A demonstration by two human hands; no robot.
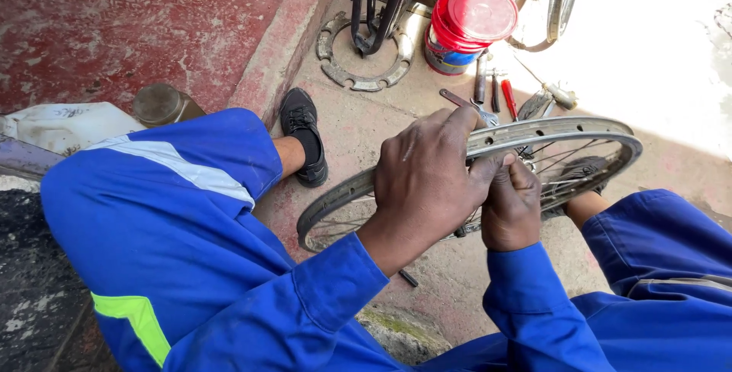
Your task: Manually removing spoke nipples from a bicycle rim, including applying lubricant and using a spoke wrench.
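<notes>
View from above of a seated person in blue overalls with grey and yellow reflective bands, working on a bare bicycle wheel rim [564, 134] held between the knees over a worn concrete floor [450, 273]. The left hand [427, 177] is closed over the top of the rim, fingers wrapped across its near edge. The right hand [512, 208] sits just beside it and slightly lower, curled into a closed grip at the spokes under the rim; what its fingers pinch cannot be made out. The two hands touch each other.

The person's left foot in a black shoe [303, 134] rests on the floor beside a raised red step [282, 36]. Toward the far edge of the floor stand a red-lidded tin [471, 23] and a flat metal ring [358, 73], with bicycle parts behind. Screwdrivers with red and dark handles [499, 94] lie scattered just beyond the rim. At the left, a white plastic jerrycan [69, 124] and a brown bottle [164, 105] lie behind the person's knee.
</notes>
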